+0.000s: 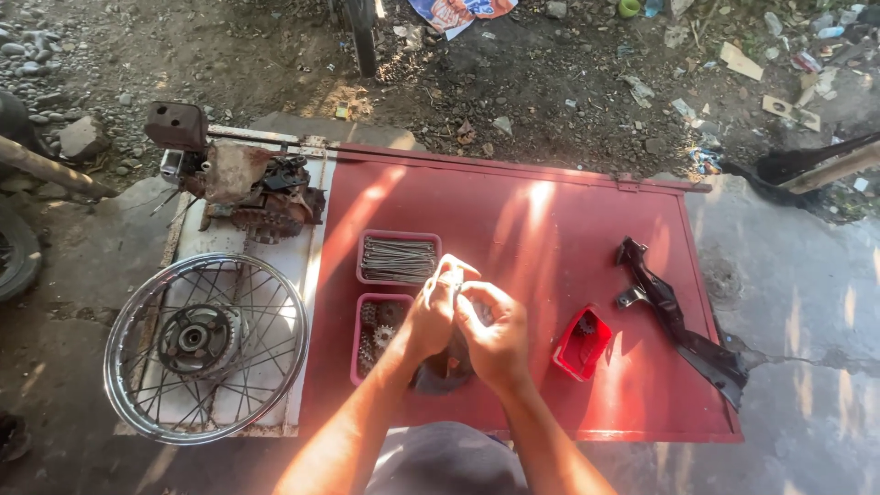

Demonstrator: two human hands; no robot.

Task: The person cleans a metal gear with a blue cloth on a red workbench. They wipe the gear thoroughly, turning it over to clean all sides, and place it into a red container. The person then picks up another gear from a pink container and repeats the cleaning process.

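Both hands, left hand (434, 312) and right hand (492, 335), pinching one small metal part (456, 285) between fingertips, pink spoke tray (398, 258) just beyond.

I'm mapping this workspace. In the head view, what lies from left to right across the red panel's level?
Spoked wheel → pink tray of gears → left hand → right hand → red container → black bracket.

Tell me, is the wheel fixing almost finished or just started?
Hard to say, but it looks partway. Done: the wheel lies off any bike, spokes fitted, and the engine sits stripped. In hand: the left hand and right hand pinch a tiny part I can't make out. Left: loose spokes fill one tray, gears another, and the black bracket lies untouched.
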